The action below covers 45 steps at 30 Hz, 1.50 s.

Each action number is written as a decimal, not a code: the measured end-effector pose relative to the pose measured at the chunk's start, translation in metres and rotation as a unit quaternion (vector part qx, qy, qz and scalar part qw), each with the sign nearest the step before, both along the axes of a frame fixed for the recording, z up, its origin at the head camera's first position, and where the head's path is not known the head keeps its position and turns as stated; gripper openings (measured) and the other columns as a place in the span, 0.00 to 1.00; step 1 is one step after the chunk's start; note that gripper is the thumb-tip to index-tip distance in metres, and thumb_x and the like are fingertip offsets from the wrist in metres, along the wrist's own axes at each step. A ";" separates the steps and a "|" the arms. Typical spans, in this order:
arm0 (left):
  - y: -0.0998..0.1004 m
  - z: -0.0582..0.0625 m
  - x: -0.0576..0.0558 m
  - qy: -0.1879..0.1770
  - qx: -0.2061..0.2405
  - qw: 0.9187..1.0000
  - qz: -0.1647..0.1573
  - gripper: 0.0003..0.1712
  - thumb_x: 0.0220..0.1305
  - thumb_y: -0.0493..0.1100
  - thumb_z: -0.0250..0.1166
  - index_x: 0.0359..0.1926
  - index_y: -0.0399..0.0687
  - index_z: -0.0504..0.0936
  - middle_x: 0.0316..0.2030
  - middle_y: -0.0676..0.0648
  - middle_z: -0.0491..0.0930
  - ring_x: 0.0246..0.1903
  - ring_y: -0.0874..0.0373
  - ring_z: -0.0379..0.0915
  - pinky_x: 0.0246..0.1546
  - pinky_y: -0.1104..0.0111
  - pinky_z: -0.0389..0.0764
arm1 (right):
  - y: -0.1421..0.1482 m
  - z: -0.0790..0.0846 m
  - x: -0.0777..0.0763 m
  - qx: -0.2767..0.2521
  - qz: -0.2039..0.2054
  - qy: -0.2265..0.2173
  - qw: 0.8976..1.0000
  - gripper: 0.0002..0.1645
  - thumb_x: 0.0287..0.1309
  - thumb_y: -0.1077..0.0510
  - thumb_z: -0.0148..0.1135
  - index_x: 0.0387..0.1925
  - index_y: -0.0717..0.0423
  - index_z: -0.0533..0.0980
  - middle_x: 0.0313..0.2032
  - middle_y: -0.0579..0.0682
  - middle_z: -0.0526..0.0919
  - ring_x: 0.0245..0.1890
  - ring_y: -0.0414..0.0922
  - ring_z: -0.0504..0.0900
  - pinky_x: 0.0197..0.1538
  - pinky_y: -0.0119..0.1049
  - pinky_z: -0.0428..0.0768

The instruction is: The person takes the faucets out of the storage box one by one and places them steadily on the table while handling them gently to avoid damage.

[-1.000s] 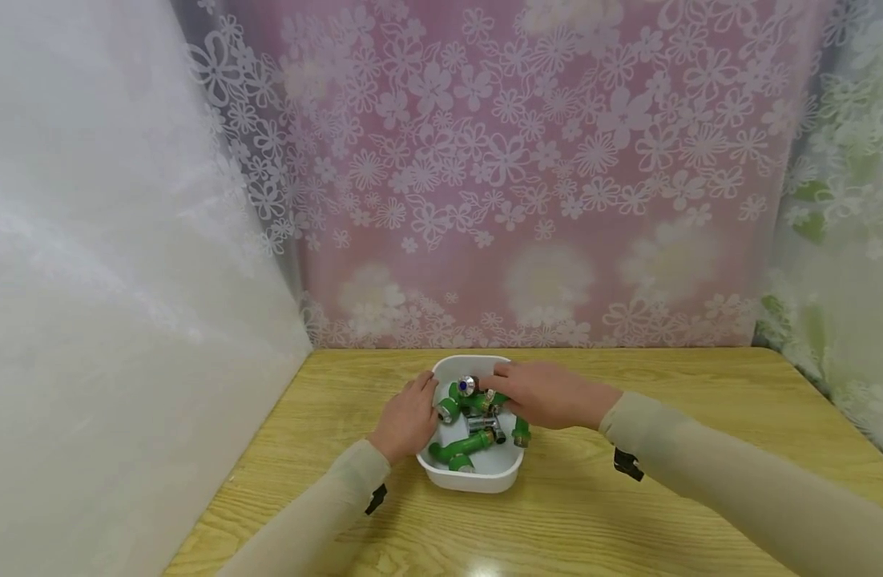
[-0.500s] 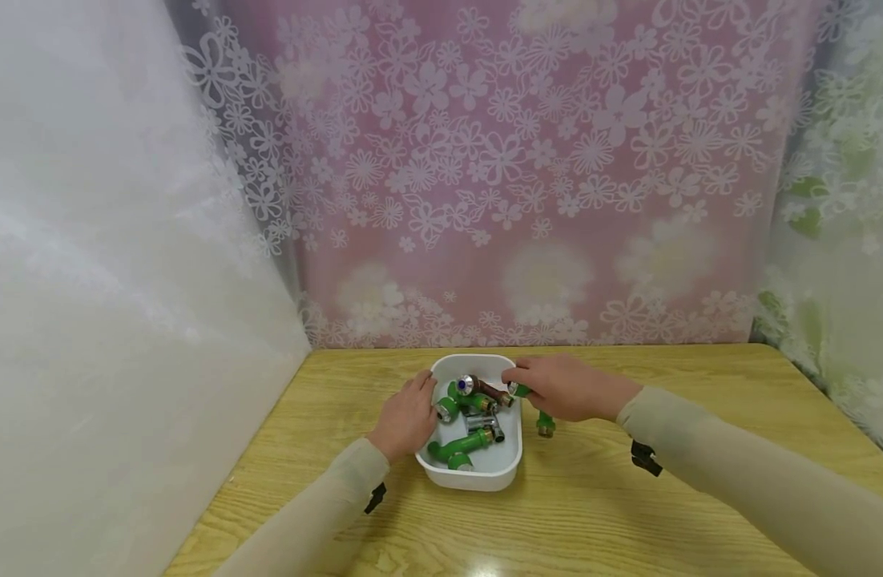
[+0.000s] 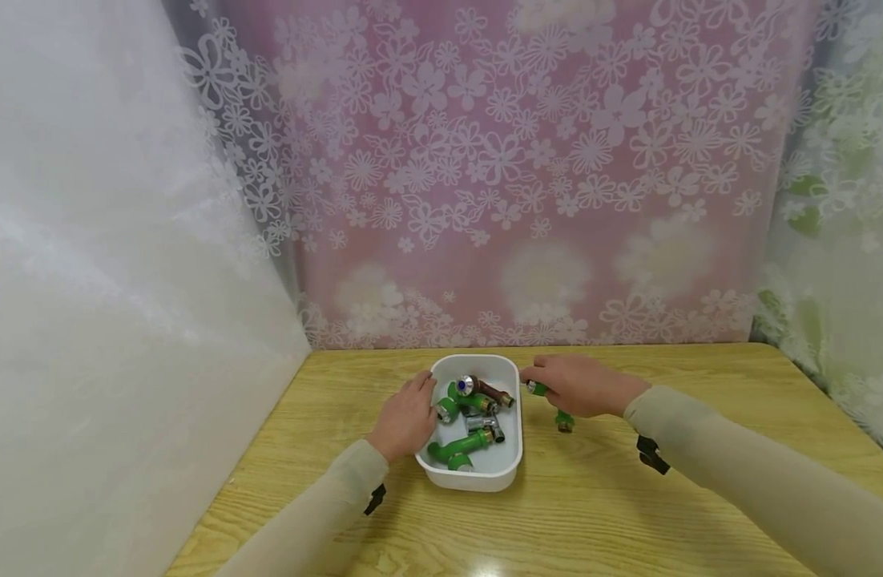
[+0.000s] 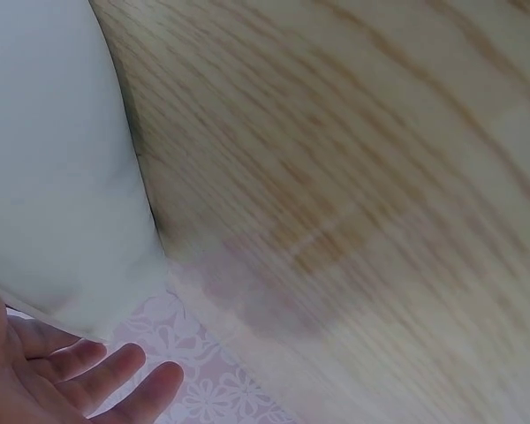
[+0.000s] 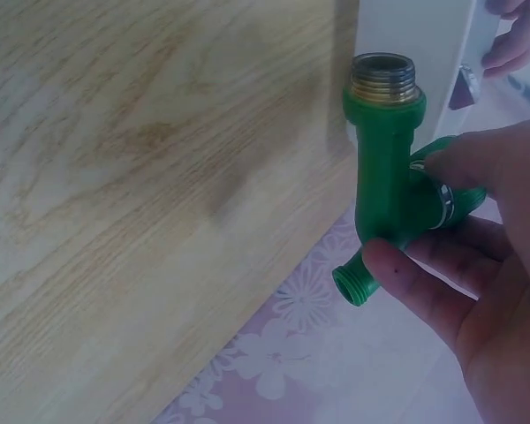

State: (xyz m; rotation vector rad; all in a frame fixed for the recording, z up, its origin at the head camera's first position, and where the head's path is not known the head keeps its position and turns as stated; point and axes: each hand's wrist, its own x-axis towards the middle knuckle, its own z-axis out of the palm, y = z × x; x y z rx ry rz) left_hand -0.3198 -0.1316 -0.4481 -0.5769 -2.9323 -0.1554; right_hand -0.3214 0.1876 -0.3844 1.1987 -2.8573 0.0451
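My right hand [image 3: 582, 386] pinches a green plastic tap [image 5: 384, 181] in the air just right of the white tub [image 3: 473, 481]. In the right wrist view, the tap's threaded brass end points up and a small ribbed green spout angles down; thumb and fingers partly cover its other end. My left hand [image 3: 404, 417] rests at the tub's left rim, its fingers [image 4: 115, 375] fairly straight in the left wrist view. Inside the tub lie a brown tap [image 3: 493, 391] with a chrome knob, a chrome fitting [image 3: 479, 422] and green taps [image 3: 470, 443].
The tub stands on a wood-grain table [image 3: 629, 513], toward its far edge. A pink flowered curtain [image 3: 542, 176] hangs behind the table. White sheeting [image 3: 124, 280] runs along the left side, and a pale flowered sheet [image 3: 831, 280] hangs at the right.
My right hand has lifted the green tap out of the tub and moved right over the rim, uncovering the brown tap. The left hand has stayed at the rim.
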 end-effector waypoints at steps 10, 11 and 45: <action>0.001 0.001 0.000 0.001 -0.003 1.000 -0.002 0.29 0.74 0.44 0.52 0.72 0.38 0.67 0.74 0.42 0.61 0.69 0.46 0.65 0.63 0.54 0.76 | 0.007 -0.012 -0.008 0.010 -0.029 -0.038 0.999 0.25 0.67 0.62 0.61 0.64 0.47 0.74 0.50 0.50 0.80 0.40 0.43 0.81 0.39 0.40 0.81; 0.001 0.001 0.000 0.000 -0.001 1.000 -0.002 0.29 0.74 0.44 0.52 0.72 0.37 0.66 0.74 0.42 0.61 0.69 0.46 0.65 0.63 0.54 0.75 | 0.006 -0.013 -0.009 0.009 -0.030 -0.041 0.999 0.25 0.67 0.63 0.61 0.64 0.47 0.74 0.50 0.51 0.80 0.40 0.44 0.81 0.39 0.40 0.82; -0.002 0.000 0.003 0.001 0.022 1.000 -0.008 0.29 0.75 0.43 0.51 0.72 0.36 0.66 0.74 0.41 0.62 0.69 0.43 0.65 0.66 0.52 0.72 | -0.003 -0.053 -0.024 0.013 -0.053 -0.046 0.997 0.34 0.63 0.59 0.67 0.69 0.59 0.70 0.62 0.62 0.77 0.62 0.60 0.77 0.59 0.56 0.79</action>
